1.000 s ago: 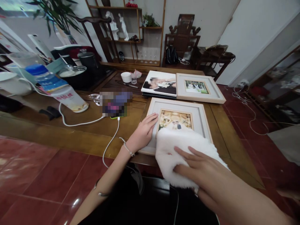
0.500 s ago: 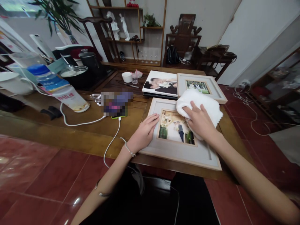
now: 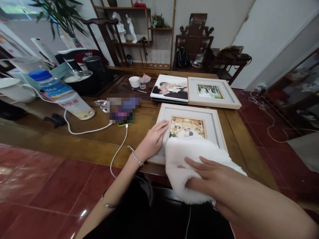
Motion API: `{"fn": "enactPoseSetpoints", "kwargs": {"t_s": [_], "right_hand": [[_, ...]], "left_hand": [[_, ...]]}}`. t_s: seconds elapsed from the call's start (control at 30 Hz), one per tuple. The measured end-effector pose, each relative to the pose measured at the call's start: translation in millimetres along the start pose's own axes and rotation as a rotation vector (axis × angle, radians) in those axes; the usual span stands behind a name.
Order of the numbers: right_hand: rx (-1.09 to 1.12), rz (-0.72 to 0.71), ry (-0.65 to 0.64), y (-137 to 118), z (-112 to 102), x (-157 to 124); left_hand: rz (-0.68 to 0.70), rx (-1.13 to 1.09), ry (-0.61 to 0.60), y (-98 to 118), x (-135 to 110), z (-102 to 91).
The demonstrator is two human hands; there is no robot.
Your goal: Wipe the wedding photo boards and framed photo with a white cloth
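A picture frame with pale wood edges and a grey mat lies flat on the wooden table, holding a photo of a couple. My left hand rests on its left edge, fingers stretched out flat and holding nothing. In my right hand is a fluffy white cloth, gripped with the thumb tucked under a fold. The cloth covers the near right part of the frame and hangs past its front edge. The bottom of the photo is hidden beneath it.
Behind lie a second framed photo and a white-bordered photo panel on a dark stack. To the left are a blue-capped bottle, a phone on a white cable, a small white cup and a black kettle.
My right hand has drawn the white cloth from the frame's upper right toward me, to the near edge. The far right of the frame shows again. My left hand stays put.
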State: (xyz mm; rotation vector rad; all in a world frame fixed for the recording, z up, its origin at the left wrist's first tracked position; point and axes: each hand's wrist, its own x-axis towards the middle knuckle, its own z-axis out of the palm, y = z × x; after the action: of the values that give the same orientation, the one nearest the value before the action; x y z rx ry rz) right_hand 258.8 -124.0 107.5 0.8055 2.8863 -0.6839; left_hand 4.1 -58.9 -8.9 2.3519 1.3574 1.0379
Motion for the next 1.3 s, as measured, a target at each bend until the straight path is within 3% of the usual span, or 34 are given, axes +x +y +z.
{"fn": "enactPoseSetpoints", "kwargs": {"t_s": [0.13, 0.43, 0.5, 0.63, 0.77, 0.9, 1.0, 1.13, 1.3], "right_hand": [[-0.037, 0.138, 0.046, 19, -1, 14], [-0.382, 0.41, 0.407, 99, -15, 66], [-0.447, 0.407, 0.422, 107, -14, 73], [-0.397, 0.226, 0.295, 99, -4, 75], [-0.196, 0.067, 0.151, 65, 0, 55], [-0.01, 0.015, -0.012, 31, -6, 31], [0.076, 0.028, -0.055, 25, -8, 21], [0.03, 0.102, 0.024, 50, 1, 21], [-0.248, 0.216, 0.298, 91, -1, 34]], "left_hand": [[0.001, -0.006, -0.001, 0, 0, -0.5], [-0.001, -0.016, -0.005, 1, 0, -1.9], [-0.006, -0.018, -0.01, 2, 0, -2.5], [-0.015, -0.014, -0.02, 3, 0, -3.2], [0.0, 0.002, -0.018, 3, 1, -2.7], [0.001, 0.014, -0.017, 2, 1, -2.5], [-0.01, 0.011, -0.028, 3, 1, -2.6], [-0.011, -0.012, -0.011, 2, 1, -1.7], [-0.007, -0.014, -0.002, 1, 0, -0.8]]}}
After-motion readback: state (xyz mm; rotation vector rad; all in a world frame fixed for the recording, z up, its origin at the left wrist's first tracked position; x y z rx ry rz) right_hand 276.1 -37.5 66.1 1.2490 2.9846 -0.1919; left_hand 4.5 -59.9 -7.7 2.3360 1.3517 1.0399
